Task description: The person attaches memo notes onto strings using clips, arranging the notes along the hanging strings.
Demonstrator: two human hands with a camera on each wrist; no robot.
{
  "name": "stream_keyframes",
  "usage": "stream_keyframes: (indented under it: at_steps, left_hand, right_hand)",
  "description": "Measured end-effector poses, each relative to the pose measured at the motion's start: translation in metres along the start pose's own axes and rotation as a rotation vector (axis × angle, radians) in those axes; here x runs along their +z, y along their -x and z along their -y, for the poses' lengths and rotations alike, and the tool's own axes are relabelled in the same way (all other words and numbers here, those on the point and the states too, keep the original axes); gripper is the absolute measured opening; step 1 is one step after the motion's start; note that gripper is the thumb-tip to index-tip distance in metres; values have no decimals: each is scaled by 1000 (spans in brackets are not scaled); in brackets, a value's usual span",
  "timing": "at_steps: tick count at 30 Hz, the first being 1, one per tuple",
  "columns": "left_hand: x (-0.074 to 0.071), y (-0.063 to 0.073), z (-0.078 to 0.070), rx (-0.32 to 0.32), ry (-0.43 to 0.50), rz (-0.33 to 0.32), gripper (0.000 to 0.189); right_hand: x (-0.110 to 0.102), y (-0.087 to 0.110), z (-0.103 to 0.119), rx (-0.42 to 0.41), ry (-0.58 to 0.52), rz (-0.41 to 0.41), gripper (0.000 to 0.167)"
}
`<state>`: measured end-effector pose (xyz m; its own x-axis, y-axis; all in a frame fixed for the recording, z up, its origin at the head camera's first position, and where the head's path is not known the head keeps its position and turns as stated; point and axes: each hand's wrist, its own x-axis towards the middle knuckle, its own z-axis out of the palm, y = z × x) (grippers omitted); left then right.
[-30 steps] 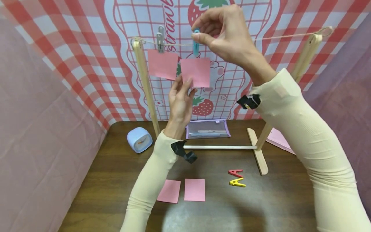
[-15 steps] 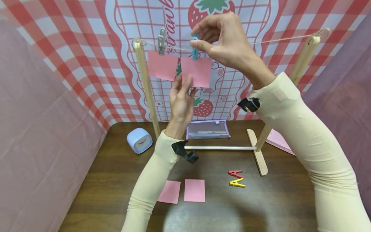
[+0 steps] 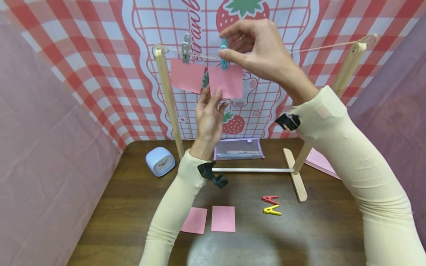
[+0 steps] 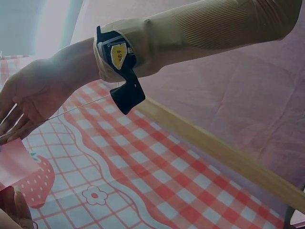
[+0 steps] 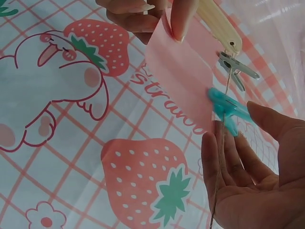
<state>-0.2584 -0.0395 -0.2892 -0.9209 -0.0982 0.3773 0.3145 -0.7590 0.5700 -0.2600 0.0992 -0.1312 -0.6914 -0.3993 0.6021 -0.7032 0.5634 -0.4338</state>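
Observation:
Up at the string point(image 3: 316, 47), my right hand point(image 3: 259, 50) pinches a teal clothespin point(image 3: 224, 55) between thumb and fingers. The clothespin's tip overlaps the top edge of a pink paper square point(image 3: 226, 80). My left hand point(image 3: 209, 114) pinches that paper's lower edge, thumb in front. In the right wrist view the teal clothespin point(image 5: 226, 107) sits across the string and meets the paper point(image 5: 186, 71). To the left, a grey clothespin point(image 3: 186, 48) holds another pink paper square point(image 3: 187, 75) on the string. The left wrist view shows only part of the paper point(image 4: 16, 162).
Two pink squares point(image 3: 223, 219) lie on the wooden table point(image 3: 133, 221), one partly behind my left forearm. Red point(image 3: 270, 199) and yellow clothespins point(image 3: 272, 210) lie to their right. A blue clock point(image 3: 160, 161), a pencil case point(image 3: 238, 149) and the wooden frame's posts point(image 3: 169, 103) stand around.
My right hand has come down slightly with the teal clothespin, whose tip now overlaps the paper's top edge. The left hand stays nearly still, still pinching the paper.

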Motion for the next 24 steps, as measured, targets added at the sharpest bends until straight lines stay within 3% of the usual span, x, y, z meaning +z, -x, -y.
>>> stream_keyframes:
  at_steps: [12,24]
  left_hand:
    - [-3,1,1,17,-8,20,28]
    - [-15,6,6,12,-44,1,33]
  right_hand:
    - [-8,5,8,-41,-9,-83,42]
    - [-18,31,13,-55,-22,-143,40]
